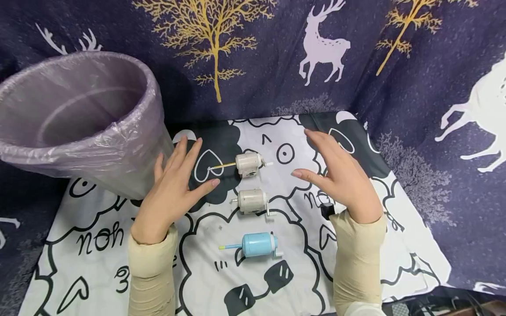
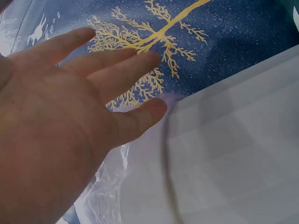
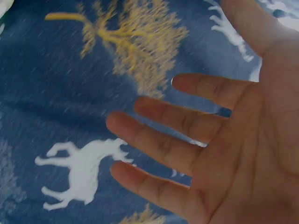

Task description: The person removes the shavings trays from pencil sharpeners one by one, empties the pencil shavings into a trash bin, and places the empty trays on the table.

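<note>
Three small hand-crank pencil sharpeners lie in a column on the cloth in the head view. The far beige sharpener (image 1: 247, 164) has a yellow pencil (image 1: 223, 166) sticking out to its left. Below it is a second beige sharpener (image 1: 252, 201), its crank on the right. Nearest is a blue sharpener (image 1: 258, 244) with a blue, yellow-ended pencil (image 1: 231, 247). My left hand (image 1: 170, 193) hovers left of them with fingers spread, holding nothing. On the right, my right hand (image 1: 341, 175) is also spread and bare; its palm shows in the right wrist view.
A large bin (image 1: 134, 175) lined with a purple-tinted plastic bag (image 1: 152, 94) stands at the left, close beside my left hand. A black-and-white patterned cloth (image 1: 276, 131) covers the table. Behind hangs a dark blue curtain (image 1: 269, 61) with trees and deer.
</note>
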The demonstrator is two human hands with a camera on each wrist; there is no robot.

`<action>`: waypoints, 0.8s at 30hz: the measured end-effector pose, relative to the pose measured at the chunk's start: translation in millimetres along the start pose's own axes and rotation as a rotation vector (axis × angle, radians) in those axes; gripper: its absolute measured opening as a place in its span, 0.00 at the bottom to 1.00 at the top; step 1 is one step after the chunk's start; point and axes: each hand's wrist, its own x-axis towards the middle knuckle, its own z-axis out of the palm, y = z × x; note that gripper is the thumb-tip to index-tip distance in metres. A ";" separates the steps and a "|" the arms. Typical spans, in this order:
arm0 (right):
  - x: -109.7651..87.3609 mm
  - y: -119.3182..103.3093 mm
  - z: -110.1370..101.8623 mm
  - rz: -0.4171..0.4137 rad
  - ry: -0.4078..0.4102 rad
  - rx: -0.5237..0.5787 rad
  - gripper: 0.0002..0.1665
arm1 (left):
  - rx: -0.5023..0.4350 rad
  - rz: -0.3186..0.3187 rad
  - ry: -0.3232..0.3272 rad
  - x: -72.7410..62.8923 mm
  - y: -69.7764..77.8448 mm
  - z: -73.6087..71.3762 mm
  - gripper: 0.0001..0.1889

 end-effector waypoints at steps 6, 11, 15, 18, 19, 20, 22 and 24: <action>-9.0 -21.8 -1.0 -0.160 0.030 -0.008 0.50 | -0.007 -0.008 -0.055 0.9 0.6 -6.3 0.48; -10.3 -33.4 3.5 -0.286 -0.026 -0.102 0.54 | -0.006 0.016 -0.060 -4.8 5.1 -14.3 0.45; -17.5 -33.7 15.0 -0.360 -0.093 -0.139 0.54 | -0.008 0.064 -0.068 -18.0 8.8 -16.4 0.45; -24.6 -31.4 29.5 -0.404 -0.123 -0.151 0.54 | -0.011 0.077 -0.083 -31.0 9.5 -11.9 0.45; -26.3 -30.7 35.6 -0.421 -0.128 -0.149 0.54 | -0.002 0.073 -0.092 -35.0 9.0 -9.7 0.46; -27.9 -30.2 42.0 -0.436 -0.131 -0.147 0.54 | 0.005 0.070 -0.103 -38.7 8.0 -6.6 0.46; -31.5 -29.4 55.4 -0.464 -0.139 -0.145 0.54 | 0.009 0.062 -0.126 -45.7 6.0 1.2 0.47; -35.3 -28.3 69.1 -0.488 -0.152 -0.148 0.54 | 0.016 0.053 -0.159 -51.9 4.8 10.3 0.48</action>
